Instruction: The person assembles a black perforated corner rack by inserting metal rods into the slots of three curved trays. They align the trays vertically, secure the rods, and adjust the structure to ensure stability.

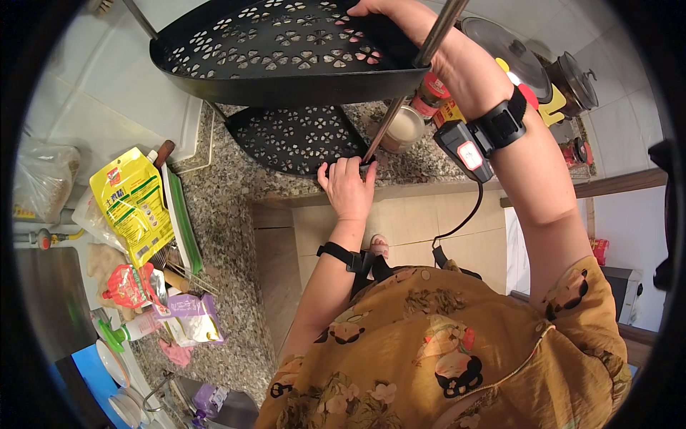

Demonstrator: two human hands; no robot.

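Note:
A black two-tier corner rack with flower-shaped cutouts and metal posts stands on the speckled stone counter (221, 214). My left hand (346, 187) grips the front rim of its lower tier (286, 136), beside the right-hand post (386, 129). Over the upper tier (286, 87) reaches my right arm. My right hand (375, 7) is at that tier's far side, cut off by the picture's top edge, so most of its fingers are hidden. Just right of the post sits a jar with a pale lid (404, 129).
On the left counter lie a yellow packet (132, 204), a red pouch (132, 286) and a purple-white packet (191, 318). At the right stand a red-lidded jar (431, 93), a large pan lid (507, 53) and a dark glass pot (572, 82). Plates (125, 407) rest at lower left.

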